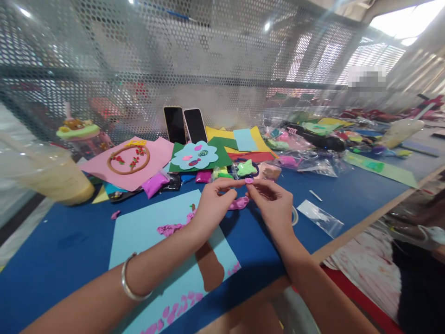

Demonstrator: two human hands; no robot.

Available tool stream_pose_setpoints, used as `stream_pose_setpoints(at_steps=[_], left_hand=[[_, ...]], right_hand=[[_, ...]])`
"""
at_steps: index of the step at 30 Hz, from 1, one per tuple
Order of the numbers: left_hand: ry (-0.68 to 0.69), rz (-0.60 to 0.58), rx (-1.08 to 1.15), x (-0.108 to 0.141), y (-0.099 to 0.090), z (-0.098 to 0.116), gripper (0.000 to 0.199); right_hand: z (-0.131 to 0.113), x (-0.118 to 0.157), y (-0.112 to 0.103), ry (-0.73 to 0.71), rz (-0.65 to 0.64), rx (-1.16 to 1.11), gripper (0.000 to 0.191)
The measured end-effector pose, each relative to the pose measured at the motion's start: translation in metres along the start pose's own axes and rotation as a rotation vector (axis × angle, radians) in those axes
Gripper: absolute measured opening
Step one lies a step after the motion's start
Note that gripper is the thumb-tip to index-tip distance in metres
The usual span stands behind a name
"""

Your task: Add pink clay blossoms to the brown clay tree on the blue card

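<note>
Pink clay: tiny pink bit [249,181] is up between the two hands, above the table [83,246], just past the far right side of the blue sheet [139,236].
Right hand: grip of the right hand [273,199] looks pinched on that bit, thumb and finger together.
Left hand: index fingertip of the left hand [215,202] is right at the bit, thumb sits lower. Honestly can't tell if that grip is clamped on it.
Spare lump: bigger pink lump [239,203] shows between the hands; can't tell if it's lying on the table or tucked under the left fingers.
Tree so far: brown trunk [210,271] is down, pink patch [168,229] is on a branch, and pink petals [171,317] run along the near edge. I'd call it partway.
What's left: plenty of bare blue around the trunk, so my guess is the top could take more pink. Left arm hides part of it, though.
Drinks: plastic cup [64,183] on the left has pale yellow stuff in it; second cup [399,133] far right looks similar, straw in it.
Packets: purple packet [155,184] looks full of clay. Clear bag [321,217] lies flat, contents too blurry to call.
</note>
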State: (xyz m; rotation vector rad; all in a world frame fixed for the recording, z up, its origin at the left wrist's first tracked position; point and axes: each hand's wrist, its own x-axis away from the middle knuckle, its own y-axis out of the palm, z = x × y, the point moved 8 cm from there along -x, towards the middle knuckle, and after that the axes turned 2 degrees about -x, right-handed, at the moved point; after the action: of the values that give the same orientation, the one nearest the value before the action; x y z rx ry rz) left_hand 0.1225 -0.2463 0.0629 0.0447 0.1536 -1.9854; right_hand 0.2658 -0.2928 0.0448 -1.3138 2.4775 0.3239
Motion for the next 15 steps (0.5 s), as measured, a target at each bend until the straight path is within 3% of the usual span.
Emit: stream_pose_setpoints(at_steps=[10, 12, 15], left_hand=[[0.085, -0.019, -0.132, -0.003, 0.001, 0.004, 0.036], [0.129, -0.076, -0.285, -0.008, -0.002, 0.007, 0.032], [0.242, -0.21, -0.71, -0.015, -0.005, 0.008, 0.021]], right_hand=[[-0.001, -0.001, -0.001, 0.005, 0.004, 0.001, 0.017], [0.002, -0.002, -0.001, 0.025, 0.007, -0.033, 0.018], [0.008, -0.003, 0.002, 0.079, -0.015, -0.1, 0.021]])
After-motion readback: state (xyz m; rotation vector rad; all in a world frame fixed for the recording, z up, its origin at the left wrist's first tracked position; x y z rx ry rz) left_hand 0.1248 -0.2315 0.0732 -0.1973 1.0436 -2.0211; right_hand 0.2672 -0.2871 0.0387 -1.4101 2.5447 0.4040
